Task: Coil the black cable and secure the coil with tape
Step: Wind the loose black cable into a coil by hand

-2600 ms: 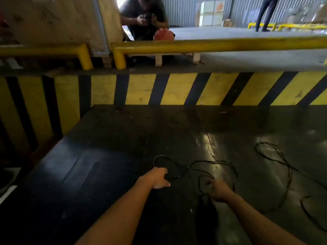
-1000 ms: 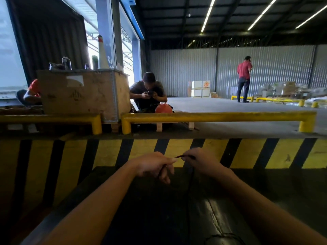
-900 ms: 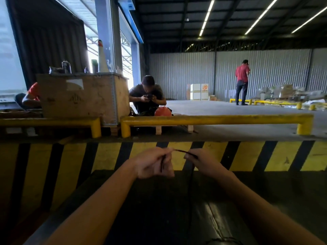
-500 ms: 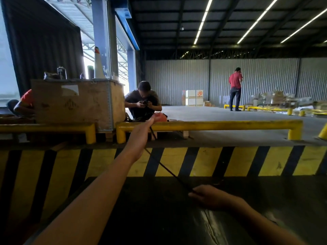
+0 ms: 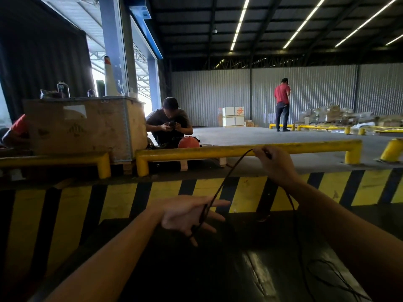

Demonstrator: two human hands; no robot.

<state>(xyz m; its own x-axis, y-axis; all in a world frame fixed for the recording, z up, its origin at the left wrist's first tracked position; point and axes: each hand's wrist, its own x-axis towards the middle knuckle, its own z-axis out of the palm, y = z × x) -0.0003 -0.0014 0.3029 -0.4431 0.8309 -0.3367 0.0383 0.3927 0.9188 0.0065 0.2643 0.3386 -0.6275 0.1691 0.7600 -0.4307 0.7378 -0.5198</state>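
I see one black cable (image 5: 226, 179) slanting up-right from my open left hand (image 5: 187, 216) to my right hand (image 5: 274, 164), whose grip pinches it.

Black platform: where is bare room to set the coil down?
The dark platform is bare on its left part, between the left forearm and the striped wall. It is crowded at lower right, where loose black cable lies under the right arm.

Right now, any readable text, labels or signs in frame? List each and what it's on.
No text reads clearly.
Stacked white boxes: orange mark on one, too blurred to read.
Wooden crate: pale label patch and faint stencilled marks, illegible.
Cans on the crate: labels too small.
Black cable, left hand, right hand: no markings visible.
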